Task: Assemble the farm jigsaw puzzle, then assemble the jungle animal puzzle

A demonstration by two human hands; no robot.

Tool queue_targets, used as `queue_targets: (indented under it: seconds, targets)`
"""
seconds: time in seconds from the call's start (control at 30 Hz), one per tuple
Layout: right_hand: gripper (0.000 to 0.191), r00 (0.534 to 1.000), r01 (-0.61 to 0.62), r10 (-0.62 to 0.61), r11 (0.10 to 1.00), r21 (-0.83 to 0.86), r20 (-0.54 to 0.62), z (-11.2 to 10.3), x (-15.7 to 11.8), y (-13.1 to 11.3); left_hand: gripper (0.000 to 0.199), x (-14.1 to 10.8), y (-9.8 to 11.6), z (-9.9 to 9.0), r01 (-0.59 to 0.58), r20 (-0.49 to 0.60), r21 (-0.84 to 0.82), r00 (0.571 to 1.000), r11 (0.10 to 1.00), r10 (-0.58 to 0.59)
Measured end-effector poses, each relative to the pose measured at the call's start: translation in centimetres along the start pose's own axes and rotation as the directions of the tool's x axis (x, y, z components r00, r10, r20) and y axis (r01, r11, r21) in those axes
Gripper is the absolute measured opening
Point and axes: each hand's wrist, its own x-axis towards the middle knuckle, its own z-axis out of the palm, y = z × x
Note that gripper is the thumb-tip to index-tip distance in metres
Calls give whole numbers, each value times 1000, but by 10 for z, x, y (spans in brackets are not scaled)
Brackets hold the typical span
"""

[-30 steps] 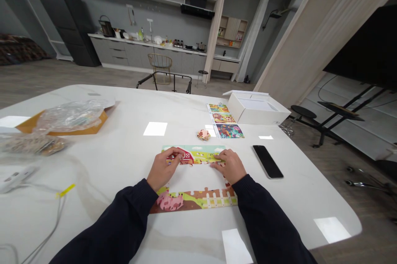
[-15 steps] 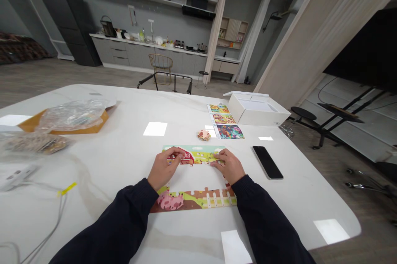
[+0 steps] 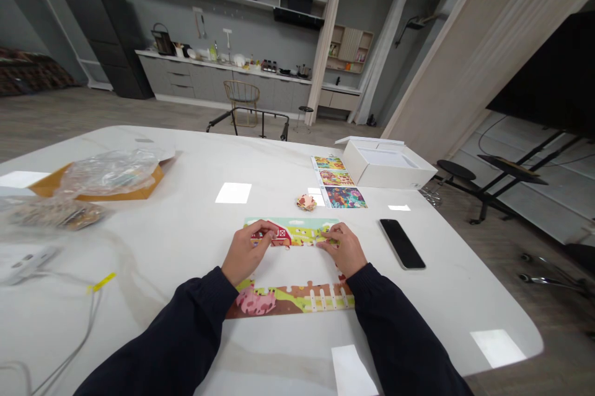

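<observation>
A partly joined farm puzzle [image 3: 297, 300] lies on the white table, its strips framing a bare middle. Its lower strip shows a pink spotted pig and a white fence. My left hand [image 3: 248, 250] is at the upper strip by the red barn, with thumb and fingers pinched together; anything between them is hidden. At the right end of that strip, my right hand [image 3: 343, 248] has thumb and fingers closed around a small green puzzle piece [image 3: 327, 235]. Beyond the puzzle sits a small pile of loose pieces [image 3: 306, 202].
Picture cards [image 3: 344, 197] and an open white box [image 3: 385, 163] are at the back right. A black phone [image 3: 402, 243] lies right of the puzzle. On the left are plastic bags [image 3: 109, 173] on an orange-yellow envelope, a white power strip [image 3: 25, 264] and cables.
The fingers of my right hand have shifted slightly at the upper strip, and more green shows between them. My left hand stays in the same place.
</observation>
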Motion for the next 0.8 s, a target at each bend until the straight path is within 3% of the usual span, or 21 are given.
queue_targets:
  seconds: [0.23, 0.4, 0.6, 0.67, 0.8]
  targets:
    - [40, 1000, 22, -23, 997, -72, -1, -8, -2, -2, 17, 0, 0, 0, -7, -3, 9, 1000, 1000, 7]
    - [33, 998, -62, 60, 991, 115, 20, -17, -2, 1, 17, -1, -1, -1, 0, 4, 3, 1000, 1000, 0]
    - [24, 982, -188, 181, 913, 361, 54, -12, 1, 11, 16, 0, 1, -1, -4, 8, 17, 1000, 1000, 4]
    - [21, 982, -186, 180, 922, 338, 49, -12, 1, 12, 16, 0, 2, -1, -5, 4, 17, 1000, 1000, 5]
    - [16, 997, -75, 73, 993, 92, 22, -17, 1, 13, 16, 0, 3, -1, -2, -1, 14, 1000, 1000, 2]
